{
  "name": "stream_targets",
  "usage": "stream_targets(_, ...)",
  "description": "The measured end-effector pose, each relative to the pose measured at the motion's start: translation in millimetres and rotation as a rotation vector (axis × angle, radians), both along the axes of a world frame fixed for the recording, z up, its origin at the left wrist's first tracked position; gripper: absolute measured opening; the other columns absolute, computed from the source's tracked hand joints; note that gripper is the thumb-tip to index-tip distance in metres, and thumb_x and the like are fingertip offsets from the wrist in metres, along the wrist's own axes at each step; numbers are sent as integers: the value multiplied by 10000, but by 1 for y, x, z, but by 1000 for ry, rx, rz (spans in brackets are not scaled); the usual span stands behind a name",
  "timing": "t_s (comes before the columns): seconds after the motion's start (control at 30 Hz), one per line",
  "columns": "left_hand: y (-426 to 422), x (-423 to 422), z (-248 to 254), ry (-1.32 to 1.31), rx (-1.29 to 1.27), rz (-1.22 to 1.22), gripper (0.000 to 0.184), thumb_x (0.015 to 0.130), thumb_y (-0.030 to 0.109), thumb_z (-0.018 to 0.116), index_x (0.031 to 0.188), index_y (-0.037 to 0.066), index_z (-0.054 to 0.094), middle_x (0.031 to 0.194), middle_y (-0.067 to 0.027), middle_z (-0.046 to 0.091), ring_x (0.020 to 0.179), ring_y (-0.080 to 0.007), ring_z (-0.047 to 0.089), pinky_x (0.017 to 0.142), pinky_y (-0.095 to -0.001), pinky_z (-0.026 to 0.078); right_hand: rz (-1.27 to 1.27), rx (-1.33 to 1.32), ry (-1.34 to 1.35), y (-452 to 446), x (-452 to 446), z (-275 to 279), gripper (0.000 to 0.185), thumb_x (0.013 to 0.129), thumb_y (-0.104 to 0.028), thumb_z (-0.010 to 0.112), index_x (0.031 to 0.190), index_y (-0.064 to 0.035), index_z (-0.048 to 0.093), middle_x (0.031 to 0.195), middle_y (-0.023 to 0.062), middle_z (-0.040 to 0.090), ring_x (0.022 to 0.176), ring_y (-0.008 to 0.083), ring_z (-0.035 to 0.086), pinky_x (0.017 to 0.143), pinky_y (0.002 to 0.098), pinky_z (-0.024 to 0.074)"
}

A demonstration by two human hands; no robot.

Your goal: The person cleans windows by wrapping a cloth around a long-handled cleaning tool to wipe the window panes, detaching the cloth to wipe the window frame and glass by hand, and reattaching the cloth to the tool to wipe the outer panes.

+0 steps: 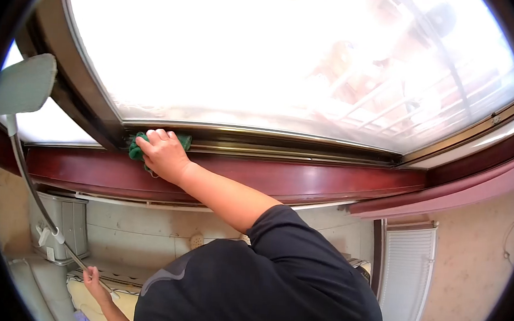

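My right hand [168,157] is closed over a bunched green cloth [135,149], pressing it into the left end of the metal window track [269,148]. Cloth pokes out on both sides of the fingers. Low on the left, my left hand [95,282] grips the thin metal pole of a long-handled flat-headed mop [30,188]. The pole slants up, and its pale grey-green head [27,84] leans near the window frame at the far left. Just below the track runs the dark red wooden sill [303,178].
A large bright window pane [228,58] rises beyond the track, with white railings outside. Pink fabric [455,190] hangs at the right below the sill. Further down are a white radiator [406,275], a grey box-shaped unit [62,225] and a yellowish cushion [87,297].
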State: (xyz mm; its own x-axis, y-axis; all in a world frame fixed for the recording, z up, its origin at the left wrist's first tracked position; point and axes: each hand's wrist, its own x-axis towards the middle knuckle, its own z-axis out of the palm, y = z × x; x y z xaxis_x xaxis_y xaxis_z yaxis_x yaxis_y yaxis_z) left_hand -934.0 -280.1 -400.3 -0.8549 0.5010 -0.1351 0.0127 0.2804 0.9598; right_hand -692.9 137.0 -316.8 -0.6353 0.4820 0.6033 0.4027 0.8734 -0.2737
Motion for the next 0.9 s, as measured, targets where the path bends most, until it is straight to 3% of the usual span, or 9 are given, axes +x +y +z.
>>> stream_targets(0.13,5,24,0,62,23,-45,98,858,96,592,893,49,514,812,23,436,763,-88,397,737,-238,343,14,-70,57,4,65,2,426,678,-131,656,1096,-80,592,1035,123,545,963,284,523,800,391,426)
stream_targets(0.17,6,30,-1,47,39,-45,92,862,92,589,892,50,512,810,24,435,757,-85,396,732,-236,344,8,-36,112,6,81,2,436,637,-114,663,1068,-71,611,970,104,537,934,267,516,782,373,416)
stream_targets(0.33,33,85,-4,37,39,-35,78,875,91,584,879,60,512,785,35,429,740,-77,400,720,-224,340,-62,-92,130,16,215,3,471,610,-123,678,1072,-73,605,996,105,548,948,268,521,797,378,410)
stream_targets(0.47,65,143,-6,-31,104,-85,70,879,88,583,884,66,517,780,40,438,740,-71,407,717,-223,345,-250,-69,82,21,350,6,435,601,-124,657,1034,-110,616,994,81,557,970,261,519,841,417,352)
stream_targets(0.6,95,195,-7,-10,154,-104,50,876,92,578,872,77,531,741,53,397,693,-62,360,648,-222,293,-500,59,-28,28,481,9,385,592,-114,579,967,-175,648,933,-14,575,949,242,451,841,419,325)
stream_targets(0.7,108,217,-22,-18,168,-157,59,872,84,577,860,77,519,748,52,398,696,-63,364,652,-220,297,-652,111,-83,37,578,3,368,620,-80,555,961,-174,657,939,4,584,925,266,480,827,424,354)
stream_targets(0.77,113,240,-18,-26,177,-180,69,870,82,577,852,76,511,753,51,397,699,-64,364,654,-218,299,-674,69,-43,45,640,-3,377,637,-10,544,978,-125,654,970,75,590,909,317,511,795,433,422)
stream_targets(0.9,122,271,-2,-11,149,-233,93,865,84,575,839,76,486,771,49,404,716,-64,373,662,-212,305,-725,66,-52,50,703,-6,381,659,34,521,998,-86,646,989,128,575,943,356,500,853,443,420)
